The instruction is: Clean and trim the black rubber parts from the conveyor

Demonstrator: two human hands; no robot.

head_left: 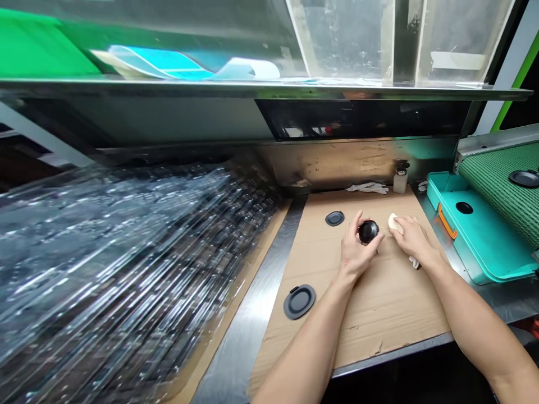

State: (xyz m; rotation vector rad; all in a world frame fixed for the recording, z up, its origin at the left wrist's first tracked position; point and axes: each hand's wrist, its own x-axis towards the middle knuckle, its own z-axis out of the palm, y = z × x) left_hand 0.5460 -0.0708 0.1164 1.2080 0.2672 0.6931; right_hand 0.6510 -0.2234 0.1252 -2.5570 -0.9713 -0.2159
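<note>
Over the cardboard sheet (379,314), my left hand (356,252) grips a round, glossy black plastic part (369,231) by its rim, its dished face turned up. My right hand (410,235), to the right of it, pinches a small white pad (394,223); cloth or sponge, I cannot tell which. The pad and the black part are apart. On the cardboard lie two flat dark oval lids, one lid (334,219) beyond my left hand and another lid (299,302) nearer me, left of my forearm. A bit of white material (414,262) shows under my right wrist.
Stacked clear plastic trays (138,269) fill the left side. At right are a teal bin (492,241) with a black disc (464,208) and a green conveyor belt (501,185) carrying a black part (524,178). A small bottle (401,179) and white glove (367,188) sit at the back. A metal shelf (236,90) runs overhead.
</note>
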